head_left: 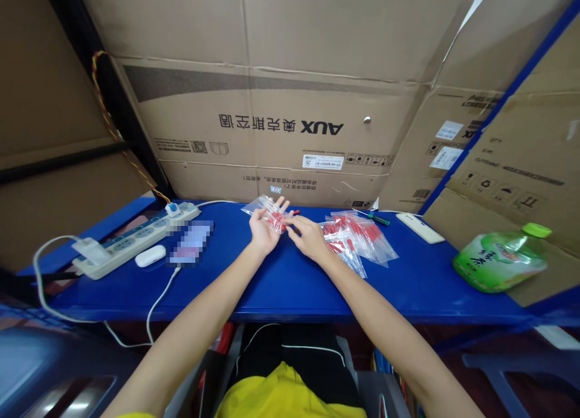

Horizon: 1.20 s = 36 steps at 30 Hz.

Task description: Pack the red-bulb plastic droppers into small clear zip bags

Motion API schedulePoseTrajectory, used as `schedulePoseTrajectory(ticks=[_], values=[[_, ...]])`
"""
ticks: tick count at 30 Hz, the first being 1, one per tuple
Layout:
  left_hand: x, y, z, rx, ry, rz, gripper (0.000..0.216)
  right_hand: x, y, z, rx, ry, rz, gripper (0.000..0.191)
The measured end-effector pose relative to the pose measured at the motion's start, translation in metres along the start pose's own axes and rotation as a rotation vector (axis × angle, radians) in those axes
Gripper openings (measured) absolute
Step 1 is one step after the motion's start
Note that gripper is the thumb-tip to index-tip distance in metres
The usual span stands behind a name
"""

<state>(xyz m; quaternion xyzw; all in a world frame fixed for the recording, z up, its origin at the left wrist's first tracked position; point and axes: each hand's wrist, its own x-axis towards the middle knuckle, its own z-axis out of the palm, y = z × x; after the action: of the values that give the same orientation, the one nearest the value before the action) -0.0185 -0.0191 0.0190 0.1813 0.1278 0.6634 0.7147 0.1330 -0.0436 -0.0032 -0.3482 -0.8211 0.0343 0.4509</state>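
My left hand (264, 229) is raised over the blue table (281, 285), fingers curled round a small clear plastic bag (263, 208) that holds red pieces. My right hand (309, 237) is close beside it, fingertips pinched at the bag's opening, where a small red piece (294, 212) sticks out. A pile of similar clear bags with red pieces (357, 237) lies on the table just right of my right hand.
A white power strip (136, 240), a white earbud case (150, 255) and a blurred phone (190, 243) lie at the left. A green-handled screwdriver (376, 218), a white flat device (419, 227) and a green bottle on its side (501, 260) lie at the right. Cardboard boxes (290, 122) wall the back.
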Motion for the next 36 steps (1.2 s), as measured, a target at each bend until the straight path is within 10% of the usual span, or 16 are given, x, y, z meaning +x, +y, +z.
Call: schedulePoseTrajectory(ticks=[28,36], values=[[-0.007,-0.003,0.009,0.054,-0.002,-0.113,0.043,0.000,0.001,-0.002,-0.157,0.128,0.272,0.013],[0.003,0.005,0.002,0.041,0.123,-0.160,0.020,0.003,0.013,-0.012,-0.266,-0.031,0.314,0.025]])
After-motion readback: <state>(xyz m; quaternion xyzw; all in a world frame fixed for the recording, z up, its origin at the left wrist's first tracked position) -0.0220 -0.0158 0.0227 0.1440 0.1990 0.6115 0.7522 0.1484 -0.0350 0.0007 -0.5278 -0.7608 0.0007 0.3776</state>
